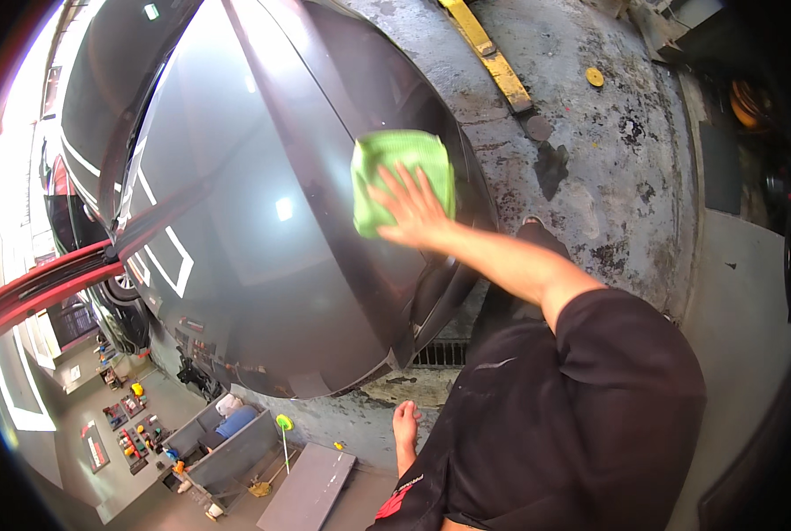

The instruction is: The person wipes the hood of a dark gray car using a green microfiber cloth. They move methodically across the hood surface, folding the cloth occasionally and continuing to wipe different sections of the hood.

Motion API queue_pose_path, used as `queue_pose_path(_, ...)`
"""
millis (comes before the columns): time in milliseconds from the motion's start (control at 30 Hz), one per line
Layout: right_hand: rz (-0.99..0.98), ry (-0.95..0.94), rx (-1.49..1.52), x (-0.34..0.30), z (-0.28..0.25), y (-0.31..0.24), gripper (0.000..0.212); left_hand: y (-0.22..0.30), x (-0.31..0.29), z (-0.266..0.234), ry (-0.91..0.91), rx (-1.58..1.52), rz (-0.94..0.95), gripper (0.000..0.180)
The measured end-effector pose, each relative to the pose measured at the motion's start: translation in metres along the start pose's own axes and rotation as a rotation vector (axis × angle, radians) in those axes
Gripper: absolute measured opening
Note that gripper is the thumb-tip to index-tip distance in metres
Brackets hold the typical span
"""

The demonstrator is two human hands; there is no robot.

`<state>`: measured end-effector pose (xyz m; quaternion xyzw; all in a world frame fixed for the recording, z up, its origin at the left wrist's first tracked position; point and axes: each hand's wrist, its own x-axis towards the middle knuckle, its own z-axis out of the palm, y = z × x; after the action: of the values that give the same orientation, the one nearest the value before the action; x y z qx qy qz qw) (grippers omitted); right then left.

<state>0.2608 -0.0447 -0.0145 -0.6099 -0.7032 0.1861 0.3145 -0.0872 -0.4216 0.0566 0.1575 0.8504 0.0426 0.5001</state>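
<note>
My right hand [410,205] lies on a folded green microfiber cloth [366,177], its fingers spread and slightly blurred. Under the cloth is the glossy dark grey hood [263,212] of a car, near its front edge. The palm presses the cloth flat against the paint, without fingers wrapped round it. My left hand [404,423] hangs low beside my body, off the car's front corner. Its fingers are loosely bent, and I see nothing in it.
A red post [46,288] crosses at the left, near another dark car [121,310]. A yellow lift arm [488,55] lies on the worn floor beyond the hood. Below left are a grey bin [227,469], a flat grey panel [307,487] and a floor grate [440,353].
</note>
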Motion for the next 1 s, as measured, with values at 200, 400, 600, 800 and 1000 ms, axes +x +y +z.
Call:
queue_pose_path(200, 0.048, -0.06, 0.068, 0.013, -0.004, 0.02, 0.097, 0.126, -0.013, 0.031, -0.078, 0.051, 0.163, 0.053)
queue_pose_path(400, 0.196, 0.144, -0.044, 0.267, -0.026, 0.109, 0.095, 0.173, -0.078, 0.079, -0.014, 0.065, 0.174, 0.048)
queue_pose_path(600, 0.107, 0.118, -0.148, 0.285, -0.008, 0.129, 0.085, 0.215, -0.105, 0.103, -0.042, 0.173, 0.285, 0.043)
queue_pose_path(800, -0.214, 0.292, -0.178, -0.005, 0.015, 0.041, 0.069, 0.366, -0.04, 0.081, 0.002, 0.243, 0.797, 0.036)
queue_pose_path(1000, -0.001, -0.055, 0.32, -0.087, 0.032, 0.033, 0.078, 0.463, -0.032, 0.134, 0.021, 0.376, 1.301, 0.036)
